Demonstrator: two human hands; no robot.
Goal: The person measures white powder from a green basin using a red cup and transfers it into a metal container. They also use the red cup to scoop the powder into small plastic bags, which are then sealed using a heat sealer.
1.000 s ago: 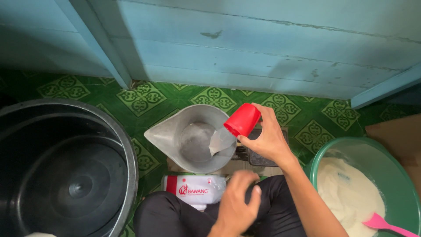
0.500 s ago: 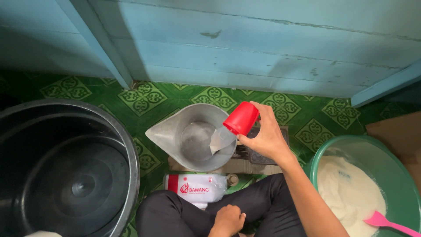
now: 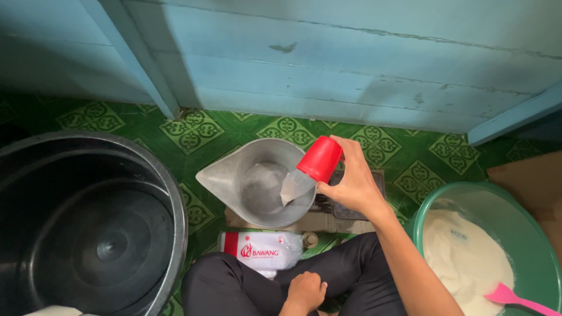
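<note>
My right hand (image 3: 351, 184) grips a red plastic cup (image 3: 319, 158), tipped mouth-down over a grey metal jug (image 3: 228, 175) with a wide spout pointing left. White powder spills from the cup into the jug, where a pale layer covers the bottom. The jug stands on a flat scale, partly hidden under it. My left hand (image 3: 304, 291) rests low on my black-trousered leg, fingers curled, holding nothing. A white and red packet (image 3: 260, 251) lies on the floor between the jug and my legs.
A large black bucket (image 3: 170, 205) fills the left side. A green basin (image 3: 515, 222) at the right holds white flour and a pink spatula (image 3: 518, 299). A blue wooden wall runs along the back above a green patterned floor. Brown cardboard lies at far right.
My left hand dropped from beside the packet down to my leg. The right hand keeps the red cup tilted over the jug, almost still.
</note>
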